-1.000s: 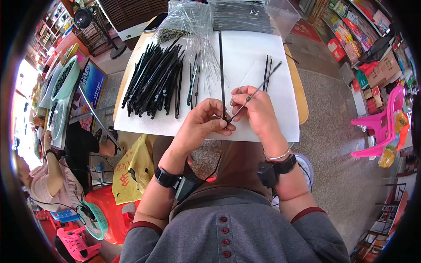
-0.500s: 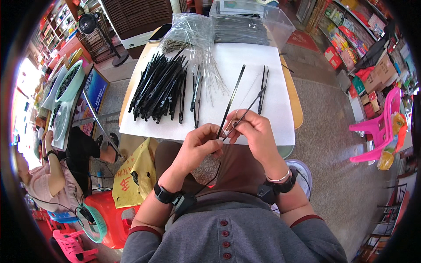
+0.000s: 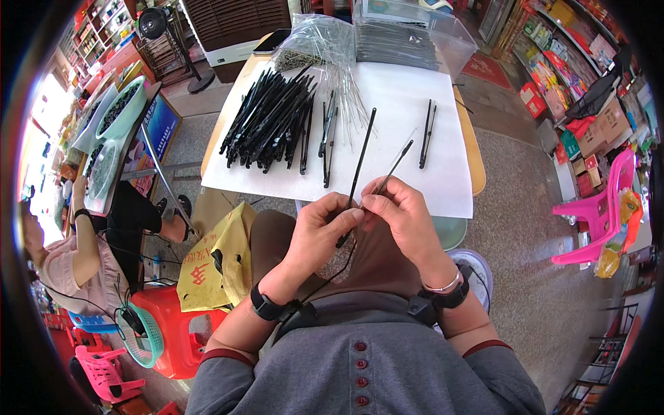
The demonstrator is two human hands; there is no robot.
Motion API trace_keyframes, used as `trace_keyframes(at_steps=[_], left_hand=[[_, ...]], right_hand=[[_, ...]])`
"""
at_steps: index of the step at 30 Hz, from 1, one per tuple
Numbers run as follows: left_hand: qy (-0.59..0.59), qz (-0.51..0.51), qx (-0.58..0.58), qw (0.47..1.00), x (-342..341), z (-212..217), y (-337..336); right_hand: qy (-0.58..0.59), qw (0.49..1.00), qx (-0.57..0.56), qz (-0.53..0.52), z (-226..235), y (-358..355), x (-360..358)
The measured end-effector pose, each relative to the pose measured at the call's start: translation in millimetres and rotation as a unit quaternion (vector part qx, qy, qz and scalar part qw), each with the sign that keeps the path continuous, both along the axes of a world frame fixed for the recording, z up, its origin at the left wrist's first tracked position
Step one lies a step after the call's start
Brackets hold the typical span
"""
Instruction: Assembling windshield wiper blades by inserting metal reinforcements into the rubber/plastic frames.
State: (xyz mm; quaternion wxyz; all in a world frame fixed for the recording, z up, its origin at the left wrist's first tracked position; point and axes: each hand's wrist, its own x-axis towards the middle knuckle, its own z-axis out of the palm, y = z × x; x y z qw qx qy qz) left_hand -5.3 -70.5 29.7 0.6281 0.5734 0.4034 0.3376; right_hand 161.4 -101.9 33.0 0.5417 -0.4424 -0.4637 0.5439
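My left hand (image 3: 328, 218) is closed on a long thin black strip (image 3: 362, 153) that stands up from the fingers, its lower end showing below them. Close beside it, my right hand (image 3: 398, 211) pinches a second slim black strip (image 3: 397, 164), with a fine wire next to it. The fingertips of both hands nearly meet, and what lies between them is hidden. Beyond my hands, a dense pile of black strips (image 3: 268, 119) rests on a white sheet (image 3: 408, 90). A few loose strips (image 3: 327, 131) lie right of the pile, and a pair (image 3: 427, 135) farther right.
A clear bag (image 3: 315, 33) spills thin metal wires (image 3: 354, 107) onto the sheet. Behind stands a clear box (image 3: 453, 45) of grey rods. A yellow bag (image 3: 220, 259) and red stool (image 3: 181, 339) are at left, where another person sits. A pink chair (image 3: 602, 200) stands right.
Both hands have drawn slightly closer to me relative to the table. The right strip has turned more upright, and the fingertips have come closer together. The view has shifted a little.
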Motion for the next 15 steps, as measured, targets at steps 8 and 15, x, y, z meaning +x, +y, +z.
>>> trace_keyframes(at_steps=[8, 15], left_hand=[[-0.042, -0.012, -0.013, 0.999, -14.5, -14.3, 4.9], [0.042, -0.025, 0.011, 0.999, -16.2, -20.3, 7.7]], right_hand=[[0.080, 0.996, -0.028, 0.007, -3.1, -3.2, -0.5], [0.008, 1.000, 0.006, -0.006, 2.0, -7.6, -1.1]])
